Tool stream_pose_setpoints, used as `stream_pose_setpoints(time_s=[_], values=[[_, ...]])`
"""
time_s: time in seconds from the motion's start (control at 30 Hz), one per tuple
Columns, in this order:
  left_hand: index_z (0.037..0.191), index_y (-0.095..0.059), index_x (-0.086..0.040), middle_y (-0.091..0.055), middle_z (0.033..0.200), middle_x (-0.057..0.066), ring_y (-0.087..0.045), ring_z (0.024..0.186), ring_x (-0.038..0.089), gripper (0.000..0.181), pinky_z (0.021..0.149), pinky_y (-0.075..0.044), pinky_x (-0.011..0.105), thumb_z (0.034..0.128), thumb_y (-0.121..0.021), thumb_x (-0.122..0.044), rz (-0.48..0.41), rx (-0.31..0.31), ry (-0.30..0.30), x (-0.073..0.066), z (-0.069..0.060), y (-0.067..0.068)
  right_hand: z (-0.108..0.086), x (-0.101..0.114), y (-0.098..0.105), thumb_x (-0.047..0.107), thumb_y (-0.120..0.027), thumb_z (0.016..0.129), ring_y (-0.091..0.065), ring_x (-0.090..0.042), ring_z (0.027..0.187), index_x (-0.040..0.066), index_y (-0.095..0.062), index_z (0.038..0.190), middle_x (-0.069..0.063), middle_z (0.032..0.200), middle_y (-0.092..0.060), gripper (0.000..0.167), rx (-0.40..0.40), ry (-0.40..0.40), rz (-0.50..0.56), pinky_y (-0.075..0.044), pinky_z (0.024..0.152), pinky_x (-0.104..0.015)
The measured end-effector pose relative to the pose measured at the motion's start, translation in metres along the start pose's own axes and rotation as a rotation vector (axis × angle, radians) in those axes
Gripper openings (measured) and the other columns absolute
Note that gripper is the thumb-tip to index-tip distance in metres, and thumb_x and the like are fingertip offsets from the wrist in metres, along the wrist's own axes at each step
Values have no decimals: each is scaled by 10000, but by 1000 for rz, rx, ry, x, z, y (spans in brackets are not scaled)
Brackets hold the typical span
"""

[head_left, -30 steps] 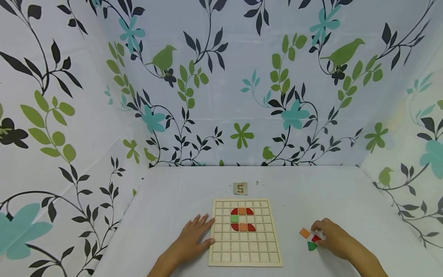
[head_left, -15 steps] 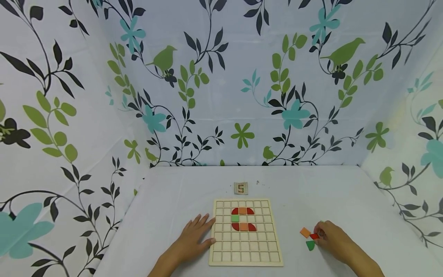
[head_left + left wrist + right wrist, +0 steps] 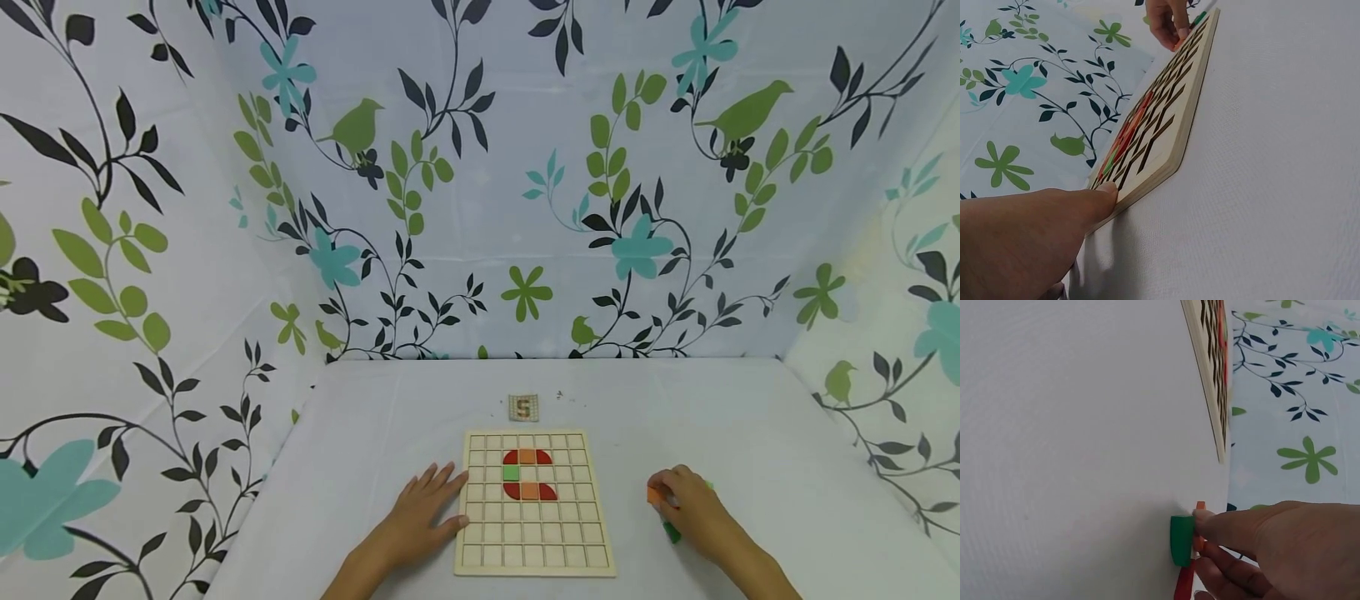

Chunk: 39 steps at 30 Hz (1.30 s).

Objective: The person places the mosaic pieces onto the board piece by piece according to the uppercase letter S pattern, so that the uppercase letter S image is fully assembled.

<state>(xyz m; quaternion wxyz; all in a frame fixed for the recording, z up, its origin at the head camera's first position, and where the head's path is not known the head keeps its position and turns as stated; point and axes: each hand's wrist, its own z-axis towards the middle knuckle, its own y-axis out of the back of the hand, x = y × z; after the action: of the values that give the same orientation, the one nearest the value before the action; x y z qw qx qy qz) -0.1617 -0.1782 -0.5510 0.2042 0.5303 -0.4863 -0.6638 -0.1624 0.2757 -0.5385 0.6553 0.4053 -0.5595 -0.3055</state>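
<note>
My left hand [image 3: 423,512] lies with spread fingers along the left edge of a wooden grid board [image 3: 532,558], its thumb touching the edge in the left wrist view. Right of the board, my right hand [image 3: 697,510] pinches an orange square tile [image 3: 654,495] between thumb and fingers. Beneath that hand sits a green tile [image 3: 671,532], partly covered. The right wrist view shows a red tile [image 3: 1184,584] beside the green one. Set in the board are red curved tiles [image 3: 512,457], orange squares [image 3: 528,457] and a light green square [image 3: 511,472].
Beyond the board lies a small pattern card [image 3: 523,407] with an S-like figure. A bit of another green piece [image 3: 709,484] shows behind the right hand. White cloth covers the table [image 3: 390,400], and a leaf-and-bird printed curtain [image 3: 480,208] hangs behind.
My right hand has shifted left from the red tile to the orange square and now pinches it. My left hand and the board have stayed in place.
</note>
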Motion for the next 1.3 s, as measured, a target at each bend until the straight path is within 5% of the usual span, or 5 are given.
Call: stream_pose_setpoints(time_s=[0.17,0.47,1.07,1.3], values=[[1634,-418,-203,-320,1718,143,-219,1598,455,708,1260,-160,711,1046,-580,-563,3,4,3,-1,-1,-1,2,5,-6,33,-791,923,-648,-192,1003,30,-714,1154,-41,1071,-644,243,-28,2,49,-597,873,-400],[1624,-434,-187,-327,1711,163,-222,1593,467,703,1257,-150,718,1043,-591,-550,-22,-5,-6,-1,-2,0,13,26,-14,39,-784,940,-651,-182,877,-41,-745,1064,-69,982,-633,152,-145,53,-36,-604,752,-331],[1621,-442,-195,-324,1715,148,-213,1601,450,694,1264,-149,705,1045,-585,-556,-14,3,8,-2,-2,2,38,72,-32,66,-772,963,-580,-123,897,18,-756,1086,-16,1017,-605,133,-131,78,14,-574,762,-306],[1615,-451,-189,-334,1708,163,-220,1593,468,695,1254,-151,721,1041,-593,-555,-21,2,8,-2,-1,3,25,101,-49,90,-770,971,-570,-80,927,137,-690,1067,71,1027,-575,133,-91,265,83,-583,793,-239]])
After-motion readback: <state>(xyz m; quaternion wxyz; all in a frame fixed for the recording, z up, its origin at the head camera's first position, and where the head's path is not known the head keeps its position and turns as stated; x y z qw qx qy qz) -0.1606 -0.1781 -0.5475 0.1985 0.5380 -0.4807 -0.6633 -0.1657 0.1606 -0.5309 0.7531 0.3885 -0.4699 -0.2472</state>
